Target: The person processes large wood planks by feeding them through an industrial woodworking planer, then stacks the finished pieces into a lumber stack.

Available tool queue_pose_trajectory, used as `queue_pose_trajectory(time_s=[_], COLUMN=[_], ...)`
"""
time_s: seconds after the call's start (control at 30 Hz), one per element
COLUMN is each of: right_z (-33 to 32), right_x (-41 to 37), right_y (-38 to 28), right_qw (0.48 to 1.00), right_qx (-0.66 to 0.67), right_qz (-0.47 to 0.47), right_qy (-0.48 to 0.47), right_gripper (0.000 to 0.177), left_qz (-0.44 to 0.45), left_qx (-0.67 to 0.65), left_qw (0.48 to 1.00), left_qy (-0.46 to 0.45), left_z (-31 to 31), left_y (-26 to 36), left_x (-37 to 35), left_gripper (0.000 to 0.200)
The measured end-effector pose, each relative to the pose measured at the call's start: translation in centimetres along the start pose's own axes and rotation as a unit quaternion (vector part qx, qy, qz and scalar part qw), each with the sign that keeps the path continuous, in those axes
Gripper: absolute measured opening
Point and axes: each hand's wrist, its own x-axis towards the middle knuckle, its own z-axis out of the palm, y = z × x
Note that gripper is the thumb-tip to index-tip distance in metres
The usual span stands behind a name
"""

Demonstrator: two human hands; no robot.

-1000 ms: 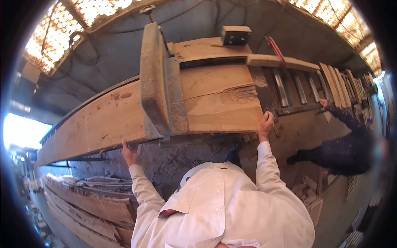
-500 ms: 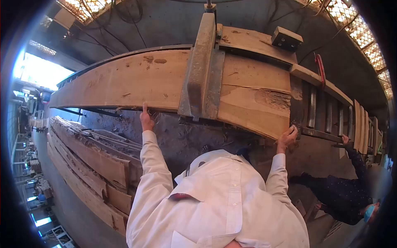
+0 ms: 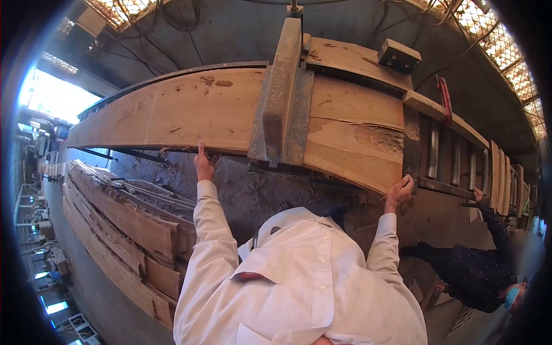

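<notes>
A long wooden plank (image 3: 155, 109) lies crosswise in front of me, passing under a grey metal machine guard (image 3: 279, 109). My left hand (image 3: 204, 164) is closed on its near edge left of the guard, thumb on top, fingers mostly hidden beneath. At the near right corner, my right hand (image 3: 398, 192) is closed with curled fingers against the plank's end. Cracked, rough wood shows on the board close to that end. Behind it, on the far side of a fence, rests another board piece (image 3: 351, 57) with a small block (image 3: 399, 56) by it.
Rough-edged boards (image 3: 126, 224) are stacked at lower left. A roller conveyor (image 3: 454, 164) runs off to the right, with a red clamp (image 3: 444, 100) on its wooden rail. A co-worker in dark clothes (image 3: 471, 270) stands at right, one hand on the conveyor's edge.
Almost nothing differs. Both my hands keep their places on the plank, and the view has shifted very slightly.
</notes>
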Motion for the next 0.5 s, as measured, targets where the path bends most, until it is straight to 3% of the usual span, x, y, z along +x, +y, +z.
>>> queue_pose_trajectory(time_s=[0.27,0.5], right_z=[-0.5,-0.7], right_x=[-0.2,-0.2], right_y=[-1.3,-1.2], right_qw=[0.998,0.999], right_qx=[-0.007,-0.003], right_qz=[0.064,0.043], right_qy=[-0.02,-0.02], right_gripper=[0.036,0.04], left_qz=[-0.005,-0.003], left_qx=[0.011,0.003], left_qw=[1.0,1.0], left_qy=[-0.005,-0.002], left_z=[0.1,0.1], left_y=[0.2,0.1], left_x=[-0.3,-0.1], left_gripper=[0.049,0.05])
